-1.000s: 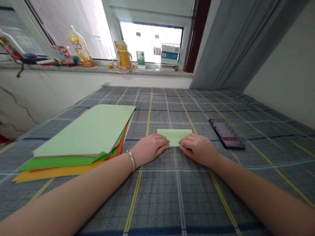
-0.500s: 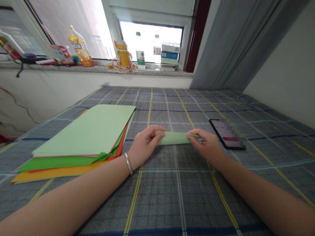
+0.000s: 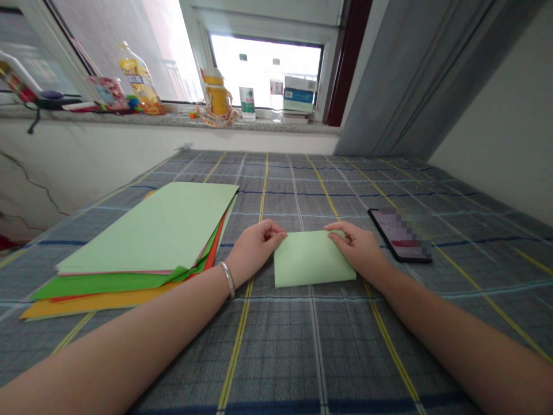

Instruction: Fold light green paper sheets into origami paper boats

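A light green sheet of paper (image 3: 313, 262) is held between both hands over the checked cloth, its broad face toward me and its lower edge nearest me. My left hand (image 3: 258, 245) pinches the top left corner between thumb and fingers; a silver bangle circles that wrist. At the top right corner, my right hand (image 3: 356, 245) has its thumb in front and fingers behind the paper. Whether the paper is one layer or folded I cannot tell.
Left of my hands lies a stack of coloured paper (image 3: 142, 230), light green on top. A phone (image 3: 400, 236) rests at the right on the checked cloth (image 3: 276, 346). Bottles, a yellow cup (image 3: 217, 98) and boxes (image 3: 299, 95) line the windowsill (image 3: 173, 121).
The paper showed as a narrow strip before; now a taller face hangs down toward me. Both hands keep their grip at its ends, with fingers slightly shifted.
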A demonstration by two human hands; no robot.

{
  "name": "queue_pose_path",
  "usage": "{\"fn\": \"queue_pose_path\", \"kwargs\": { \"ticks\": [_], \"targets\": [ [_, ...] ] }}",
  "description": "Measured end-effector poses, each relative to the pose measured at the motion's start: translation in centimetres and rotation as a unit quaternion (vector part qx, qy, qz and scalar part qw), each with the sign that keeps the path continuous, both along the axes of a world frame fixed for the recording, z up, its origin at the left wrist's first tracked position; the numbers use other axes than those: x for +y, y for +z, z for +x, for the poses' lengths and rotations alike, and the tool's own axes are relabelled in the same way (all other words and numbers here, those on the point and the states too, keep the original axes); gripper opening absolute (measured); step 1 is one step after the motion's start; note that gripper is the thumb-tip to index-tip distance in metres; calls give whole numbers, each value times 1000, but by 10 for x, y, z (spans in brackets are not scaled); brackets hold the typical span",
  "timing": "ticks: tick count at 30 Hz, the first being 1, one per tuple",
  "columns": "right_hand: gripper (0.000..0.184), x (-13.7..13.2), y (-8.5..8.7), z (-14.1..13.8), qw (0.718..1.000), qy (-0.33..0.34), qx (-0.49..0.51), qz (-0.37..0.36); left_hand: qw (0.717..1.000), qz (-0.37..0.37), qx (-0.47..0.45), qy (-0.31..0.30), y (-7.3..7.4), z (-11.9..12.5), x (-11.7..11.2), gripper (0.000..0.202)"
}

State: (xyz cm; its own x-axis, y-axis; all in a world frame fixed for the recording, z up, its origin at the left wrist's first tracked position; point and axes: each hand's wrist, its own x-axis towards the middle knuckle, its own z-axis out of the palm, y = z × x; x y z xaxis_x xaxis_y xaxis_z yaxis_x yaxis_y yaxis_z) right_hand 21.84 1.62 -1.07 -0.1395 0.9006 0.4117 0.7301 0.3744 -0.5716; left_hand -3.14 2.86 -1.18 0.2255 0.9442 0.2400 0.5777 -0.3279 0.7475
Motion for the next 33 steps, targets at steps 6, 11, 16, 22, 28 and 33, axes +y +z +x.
{"fn": "queue_pose_path", "kwargs": {
  "ticks": [6,11,16,22,28,33],
  "targets": [
    [24,9,-5,-3,997,34,-67,-30,991,40,128,3,0,-4,12,18],
    [22,15,-11,-2,993,73,-89,-12,981,71,183,-13,4,-1,11,14],
    [21,20,-15,-1,989,77,-123,-18,971,103,212,-30,0,1,11,13],
    [20,20,-16,-1,988,81,-130,-19,966,133,206,-80,-4,-2,14,15],
    [18,20,-15,-2,988,75,-132,-24,928,176,224,-240,-3,-4,18,22],
    [18,19,-15,-3,988,71,-136,-25,912,177,286,-232,7,-2,7,27]
  ]
}}
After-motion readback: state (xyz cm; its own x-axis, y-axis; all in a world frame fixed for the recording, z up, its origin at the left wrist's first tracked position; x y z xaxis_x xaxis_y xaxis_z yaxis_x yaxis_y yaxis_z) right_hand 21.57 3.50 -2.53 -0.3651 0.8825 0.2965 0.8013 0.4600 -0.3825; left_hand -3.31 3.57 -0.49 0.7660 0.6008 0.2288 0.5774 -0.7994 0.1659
